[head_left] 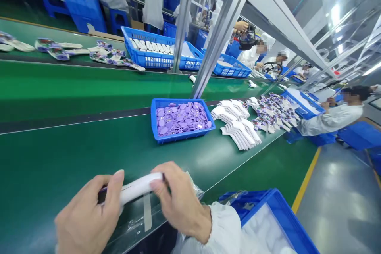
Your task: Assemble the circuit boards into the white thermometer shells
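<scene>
A white handle-shaped piece point(138, 189) is held between my two hands above the green work surface point(131, 147). My left hand point(92, 210) wraps round its left end, hiding most of that end; a dark part shows between thumb and fingers. At the right end, my right hand point(177, 196) grips it with thumb and fingers. Beyond the hands stands a blue tray point(183, 137) of purple oval pieces point(181, 118). To its right lie stacks of white curved shells point(241, 133), and farther off a pile of white and purple parts point(275, 111).
A blue bin point(276, 206) with white pieces stands low at the right, by clear plastic point(195, 186). Metal posts point(220, 27) rise behind the tray. More assemblies point(104, 53) and blue baskets point(151, 61) sit across the line. A person point(336, 117) works at the right.
</scene>
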